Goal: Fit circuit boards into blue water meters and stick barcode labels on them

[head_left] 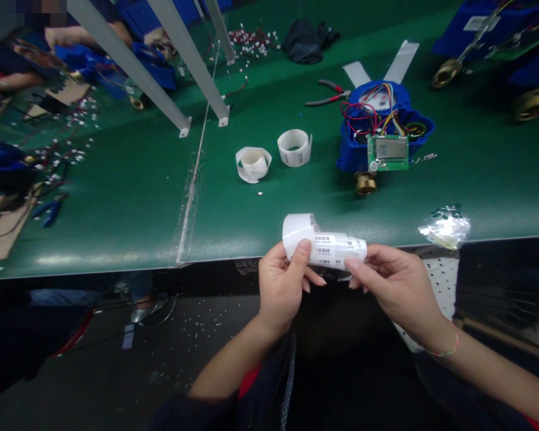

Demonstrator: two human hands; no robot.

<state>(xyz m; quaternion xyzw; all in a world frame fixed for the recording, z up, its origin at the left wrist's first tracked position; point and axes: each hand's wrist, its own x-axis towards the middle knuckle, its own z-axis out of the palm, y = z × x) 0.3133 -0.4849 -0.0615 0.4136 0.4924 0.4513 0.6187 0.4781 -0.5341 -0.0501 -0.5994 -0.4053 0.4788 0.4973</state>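
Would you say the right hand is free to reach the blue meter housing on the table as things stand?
Probably not yet: the right hand pinches one end of the barcode label strip, shared with the left hand. The green table between it and the blue meter housing looks unobstructed.

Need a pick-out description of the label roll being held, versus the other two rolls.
Start at the green bench top and follow its near edge to the middle, where the left hand and right hand meet. Between them is the white paper roll of barcode labels. Unlike the two white label rolls lying farther back beside the blue plastic housing with coloured wires, it is lifted off the bench and partly unrolled.
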